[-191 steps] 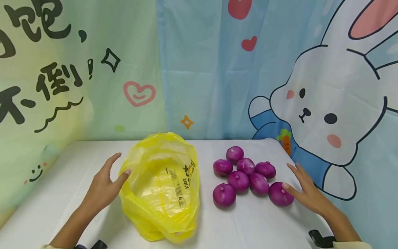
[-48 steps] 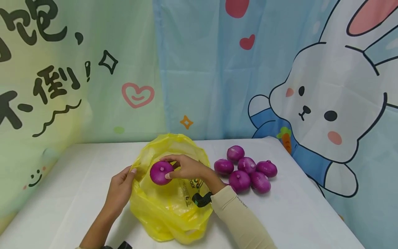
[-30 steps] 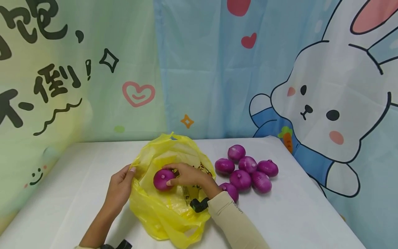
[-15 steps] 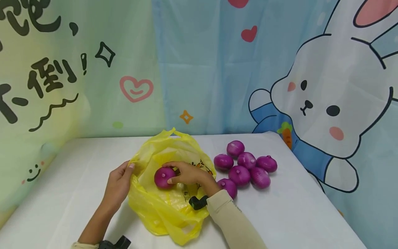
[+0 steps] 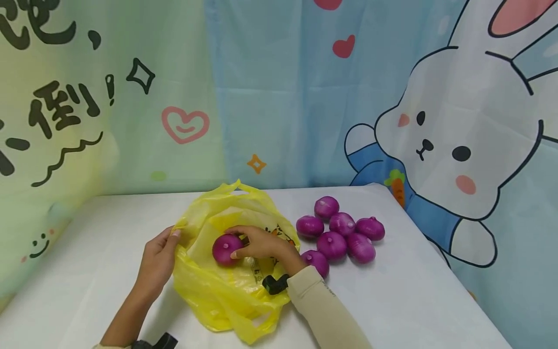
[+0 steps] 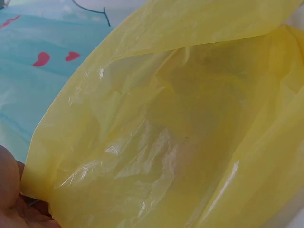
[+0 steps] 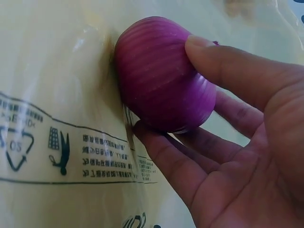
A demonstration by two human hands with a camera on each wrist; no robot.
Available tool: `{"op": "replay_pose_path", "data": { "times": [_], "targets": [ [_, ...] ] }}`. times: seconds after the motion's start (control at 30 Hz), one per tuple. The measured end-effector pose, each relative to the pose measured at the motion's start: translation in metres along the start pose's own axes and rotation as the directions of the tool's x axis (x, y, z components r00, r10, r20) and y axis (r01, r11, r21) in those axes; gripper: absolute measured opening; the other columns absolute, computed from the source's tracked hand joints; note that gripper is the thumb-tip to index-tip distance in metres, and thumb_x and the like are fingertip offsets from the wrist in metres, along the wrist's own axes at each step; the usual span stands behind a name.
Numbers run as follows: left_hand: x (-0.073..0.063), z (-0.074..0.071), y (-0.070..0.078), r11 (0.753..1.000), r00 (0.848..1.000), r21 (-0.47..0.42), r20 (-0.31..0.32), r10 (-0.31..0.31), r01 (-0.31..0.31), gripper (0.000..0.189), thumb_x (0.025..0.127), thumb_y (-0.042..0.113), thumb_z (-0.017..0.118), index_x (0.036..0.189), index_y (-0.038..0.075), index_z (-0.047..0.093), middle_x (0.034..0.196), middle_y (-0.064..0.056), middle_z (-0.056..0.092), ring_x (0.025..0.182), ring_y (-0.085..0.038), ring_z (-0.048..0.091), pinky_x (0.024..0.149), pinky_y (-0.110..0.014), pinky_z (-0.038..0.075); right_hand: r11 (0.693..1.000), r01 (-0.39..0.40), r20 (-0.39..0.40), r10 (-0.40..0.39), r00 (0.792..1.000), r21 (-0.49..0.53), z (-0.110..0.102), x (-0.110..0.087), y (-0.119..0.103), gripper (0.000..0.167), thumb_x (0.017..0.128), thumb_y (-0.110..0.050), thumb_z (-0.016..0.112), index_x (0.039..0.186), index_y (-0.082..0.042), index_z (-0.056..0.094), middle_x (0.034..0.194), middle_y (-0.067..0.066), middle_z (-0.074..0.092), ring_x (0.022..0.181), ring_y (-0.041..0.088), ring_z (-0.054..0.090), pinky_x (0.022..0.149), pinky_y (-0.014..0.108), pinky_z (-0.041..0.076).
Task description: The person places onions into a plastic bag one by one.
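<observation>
A purple onion [image 5: 224, 249] is held in my right hand [image 5: 261, 245], inside the mouth of a yellow plastic bag [image 5: 205, 295]. The right wrist view shows the thumb on one side of the onion [image 7: 164, 76] and the fingers under the other, with its far side against the bag's printed wall [image 7: 95, 190]. My left hand [image 5: 157, 257] pinches the left rim of the bag between thumb and fingers. In the left wrist view, yellow film [image 6: 142, 142] fills most of the picture, and only part of the left hand [image 6: 23, 213] shows at the lower left corner.
Several more purple onions [image 5: 332, 245] lie grouped on the white table [image 5: 392, 300], right of the bag. The nearest onion [image 5: 316, 264] is partly behind the right forearm. A printed curtain [image 5: 261, 97] hangs behind the table.
Since the earliest frame, my right hand has taken the rightmost onion and carried it left into the bag; my left hand has gripped the bag's rim. Lately the onion has sunk slightly lower.
</observation>
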State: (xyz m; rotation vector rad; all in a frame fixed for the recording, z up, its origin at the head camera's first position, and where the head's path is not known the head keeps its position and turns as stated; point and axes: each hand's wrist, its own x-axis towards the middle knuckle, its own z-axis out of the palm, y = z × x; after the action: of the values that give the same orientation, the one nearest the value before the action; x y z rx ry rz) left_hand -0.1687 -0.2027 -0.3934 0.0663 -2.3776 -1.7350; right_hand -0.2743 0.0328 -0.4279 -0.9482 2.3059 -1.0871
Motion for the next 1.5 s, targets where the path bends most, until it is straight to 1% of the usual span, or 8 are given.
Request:
{"op": "replay_pose_path", "data": {
  "times": [0.13, 0.3, 0.5, 0.63, 0.87, 1.13, 1.33, 1.5],
  "targets": [
    [0.0, 0.001, 0.001, 1.0, 1.0, 0.022, -0.009, -0.006, 0.006, 0.044, 0.106, 0.033, 0.041, 0.129, -0.001, 0.058, 0.102, -0.018, 0.062, 0.073, -0.012, 0.057, 0.065, -0.023, 0.049, 0.999, 0.0, 0.003, 0.0, 1.0, 0.054, -0.001, -0.002, 0.004, 0.066, 0.087, -0.019, 0.076, 0.144, -0.008, 0.044, 0.138, 0.007, 0.049, 0.119, 0.019, 0.053, 0.092, 0.023, 0.046],
    [0.0, 0.0, 0.001, 1.0, 1.0, 0.014, -0.008, -0.006, 0.006, 0.045, 0.106, 0.033, 0.04, 0.129, -0.001, 0.057, 0.101, -0.018, 0.062, 0.073, -0.011, 0.057, 0.065, -0.023, 0.049, 0.995, -0.002, -0.005, 0.002, 1.0, 0.104, -0.002, -0.004, 0.002, 0.073, 0.088, -0.019, 0.075, 0.149, -0.01, 0.037, 0.143, 0.009, 0.045, 0.118, 0.024, 0.056, 0.095, 0.028, 0.046],
    [0.0, 0.0, 0.0, 1.0, 1.0, 0.027, -0.016, 0.0, 0.001, 0.044, 0.106, 0.032, 0.04, 0.128, -0.001, 0.058, 0.098, -0.017, 0.062, 0.071, -0.012, 0.056, 0.064, -0.023, 0.049, 0.999, 0.02, -0.046, -0.018, 0.999, 0.036, -0.005, -0.012, -0.009, 0.084, 0.088, -0.027, 0.074, 0.155, -0.02, 0.024, 0.146, 0.015, 0.042, 0.124, 0.026, 0.051, 0.101, 0.036, 0.042],
    [0.002, 0.002, -0.001, 1.0, 1.0, 0.021, -0.005, -0.002, 0.002, 0.045, 0.106, 0.032, 0.04, 0.129, -0.001, 0.057, 0.102, -0.018, 0.062, 0.073, -0.011, 0.057, 0.065, -0.023, 0.049, 0.998, 0.056, -0.081, -0.057, 0.995, -0.011, -0.01, -0.023, -0.02, 0.085, 0.089, -0.027, 0.074, 0.155, -0.022, 0.021, 0.149, 0.013, 0.037, 0.13, 0.033, 0.045, 0.105, 0.042, 0.038],
    [0.003, 0.002, 0.0, 0.999, 1.0, 0.033, -0.009, -0.001, 0.001, 0.044, 0.106, 0.032, 0.04, 0.127, -0.002, 0.058, 0.097, -0.016, 0.062, 0.072, -0.011, 0.056, 0.065, -0.023, 0.048, 0.988, 0.123, -0.079, -0.116, 0.99, 0.095, -0.019, -0.039, -0.029, 0.078, 0.09, -0.02, 0.073, 0.153, -0.017, 0.028, 0.146, 0.009, 0.041, 0.13, 0.034, 0.045, 0.107, 0.04, 0.035],
    [0.001, -0.002, -0.004, 0.999, 1.0, 0.036, -0.031, -0.006, 0.007, 0.043, 0.106, 0.031, 0.04, 0.126, -0.002, 0.059, 0.092, -0.015, 0.062, 0.07, -0.011, 0.056, 0.062, -0.023, 0.048, 0.957, 0.221, -0.01, -0.223, 0.975, 0.188, -0.029, -0.058, -0.031, 0.064, 0.092, -0.012, 0.068, 0.148, -0.008, 0.037, 0.137, 0.017, 0.05, 0.126, 0.031, 0.049, 0.102, 0.032, 0.041],
    [0.002, -0.002, -0.003, 0.999, 0.999, 0.038, -0.039, 0.003, -0.002, 0.044, 0.106, 0.03, 0.04, 0.13, -0.002, 0.057, 0.102, -0.018, 0.063, 0.075, -0.01, 0.057, 0.067, -0.021, 0.048, 0.948, 0.218, -0.054, -0.211, 0.976, 0.233, -0.043, -0.081, -0.022, 0.056, 0.091, -0.011, 0.069, 0.143, -0.01, 0.046, 0.134, 0.008, 0.055, 0.123, 0.023, 0.053, 0.101, 0.036, 0.041],
    [0.003, -0.005, -0.002, 0.998, 0.999, 0.065, -0.052, 0.002, 0.002, 0.045, 0.106, 0.031, 0.04, 0.129, -0.003, 0.058, 0.104, -0.018, 0.064, 0.076, -0.009, 0.056, 0.067, -0.02, 0.047, 0.93, 0.247, -0.107, -0.225, 0.968, 0.273, -0.054, -0.095, -0.014, 0.054, 0.092, -0.008, 0.068, 0.142, -0.007, 0.047, 0.133, 0.012, 0.055, 0.123, 0.027, 0.053, 0.101, 0.045, 0.042]
  ]
}}
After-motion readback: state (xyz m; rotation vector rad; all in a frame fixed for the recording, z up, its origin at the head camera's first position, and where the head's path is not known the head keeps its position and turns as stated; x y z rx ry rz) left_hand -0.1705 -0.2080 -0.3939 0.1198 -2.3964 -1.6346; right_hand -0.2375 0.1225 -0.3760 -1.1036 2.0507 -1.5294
